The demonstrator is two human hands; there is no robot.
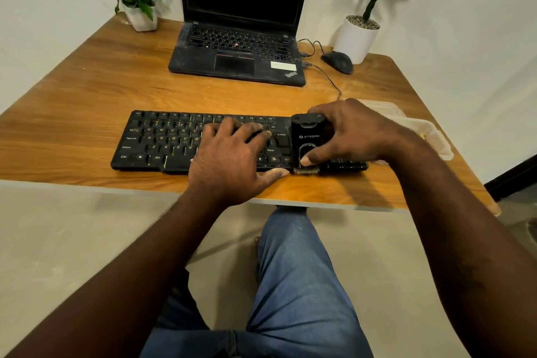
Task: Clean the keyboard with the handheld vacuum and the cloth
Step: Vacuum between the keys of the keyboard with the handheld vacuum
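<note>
A black keyboard [162,139] lies near the front edge of the wooden desk [87,90]. My left hand [232,160] rests flat on its middle keys, fingers spread, thumb at the front edge. My right hand [351,131] grips a small black handheld vacuum [309,136] that stands on the keyboard's right part, its brush end at the front edge; my thumb presses near the vacuum's lower end. A pale cloth [427,131] lies on the desk to the right, partly hidden behind my right hand and wrist.
A dusty black laptop [238,49] stands open behind the keyboard. A black mouse [338,61] with its cable lies to the laptop's right. White potted plants stand at the back left [139,14] and back right [359,35]. My knee in jeans [290,270] is below the desk edge.
</note>
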